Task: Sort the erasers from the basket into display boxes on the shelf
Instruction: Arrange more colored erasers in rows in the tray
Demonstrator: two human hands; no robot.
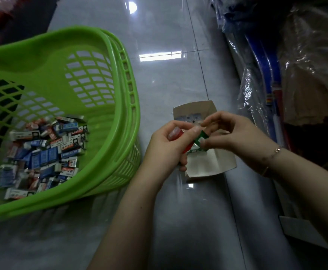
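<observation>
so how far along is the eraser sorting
Early, it seems. Done: a few erasers already lie in the open cardboard box on the floor. In hand: the left hand holds red erasers while the right hand pinches a green one above the box. Left: a big pile remains in the green basket.

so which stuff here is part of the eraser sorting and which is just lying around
Part of the job:
green basket
loose erasers
cardboard display box
red and green erasers in both hands

Lying about:
plastic-wrapped goods
blue poles
</observation>
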